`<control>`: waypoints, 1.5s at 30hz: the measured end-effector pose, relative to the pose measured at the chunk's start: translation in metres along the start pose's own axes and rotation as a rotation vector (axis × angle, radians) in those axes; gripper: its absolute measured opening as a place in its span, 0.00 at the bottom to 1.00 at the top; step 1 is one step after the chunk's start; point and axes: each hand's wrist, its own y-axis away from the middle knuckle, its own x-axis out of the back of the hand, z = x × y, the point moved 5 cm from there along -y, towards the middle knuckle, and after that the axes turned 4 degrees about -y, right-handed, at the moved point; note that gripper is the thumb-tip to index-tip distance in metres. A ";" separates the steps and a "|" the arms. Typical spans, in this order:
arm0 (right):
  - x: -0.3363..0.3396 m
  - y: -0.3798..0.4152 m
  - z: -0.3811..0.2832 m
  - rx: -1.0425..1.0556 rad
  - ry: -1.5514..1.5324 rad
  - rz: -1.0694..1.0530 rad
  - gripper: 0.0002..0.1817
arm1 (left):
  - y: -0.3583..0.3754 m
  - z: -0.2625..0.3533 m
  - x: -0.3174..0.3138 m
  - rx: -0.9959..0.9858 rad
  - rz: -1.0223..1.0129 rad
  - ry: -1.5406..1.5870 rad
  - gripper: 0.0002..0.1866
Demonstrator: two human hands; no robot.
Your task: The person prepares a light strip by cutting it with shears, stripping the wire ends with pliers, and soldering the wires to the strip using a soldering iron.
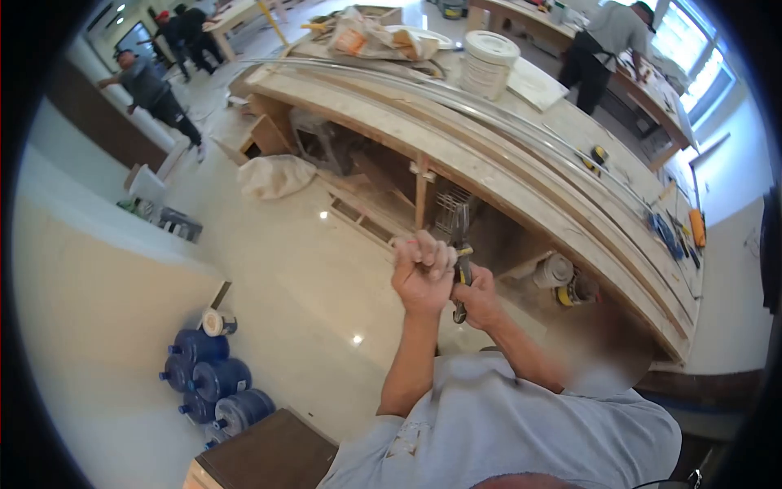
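Note:
My right hand (479, 298) is wrapped around the handles of black-and-yellow pliers (462, 265), whose long grey jaws point up and away from me. Their exact type is hard to make out. Close beside them on the left, my left hand (423, 275) is raised with its fingers curled. A small reddish spot shows at its fingertips; whatever it holds is too small to name. Both hands are in front of the grey shirt, short of the long wooden workbench (521, 175).
On the bench lie metal strips (456, 99), a white bucket (490, 63), a tape measure (599, 155) and hand tools (669, 235). Cans (555, 271) stand underneath. Blue water jugs (220, 379) are at lower left, near a brown-topped cabinet (265, 456). Several people work farther off.

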 end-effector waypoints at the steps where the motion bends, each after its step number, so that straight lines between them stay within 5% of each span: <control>1: 0.002 0.003 -0.020 0.079 0.218 -0.076 0.14 | -0.002 0.003 -0.007 -0.002 -0.092 0.004 0.19; 2: 0.005 0.007 -0.037 0.081 0.215 -0.043 0.14 | -0.002 0.001 -0.010 0.028 -0.089 0.015 0.19; 4: 0.000 0.019 -0.090 0.428 0.209 -0.092 0.17 | -0.002 -0.006 -0.025 0.045 -0.268 -0.007 0.19; 13: 0.077 0.063 -0.193 0.588 0.220 0.049 0.15 | -0.010 -0.126 -0.069 0.212 -0.414 -0.053 0.20; 25: 0.309 0.087 -0.288 0.582 0.113 0.116 0.08 | -0.015 -0.386 -0.104 0.340 -0.460 -0.082 0.21; 28: 0.353 0.098 -0.311 0.589 0.223 0.152 0.09 | -0.010 -0.422 -0.116 0.364 -0.514 -0.238 0.21; 31: 0.400 0.106 -0.321 0.728 0.532 0.230 0.14 | -0.027 -0.423 -0.119 0.102 -0.415 -1.082 0.24; 34: 0.438 0.113 -0.311 0.751 0.700 0.250 0.14 | -0.027 -0.443 -0.151 -0.067 -0.751 -1.767 0.16; 35: 0.446 0.117 -0.309 0.748 0.695 0.270 0.14 | -0.022 -0.455 -0.154 -0.053 -0.767 -1.763 0.16; 37: 0.459 0.123 -0.305 0.712 0.687 0.268 0.15 | -0.005 -0.488 -0.159 -0.179 -1.124 -2.011 0.08; 40: 0.478 0.127 -0.294 0.694 0.694 0.340 0.17 | -0.003 -0.518 -0.144 0.084 -1.204 -1.999 0.07; 45: 0.497 0.136 -0.291 0.642 0.697 0.436 0.17 | -0.002 -0.549 -0.139 0.174 -1.211 -1.968 0.05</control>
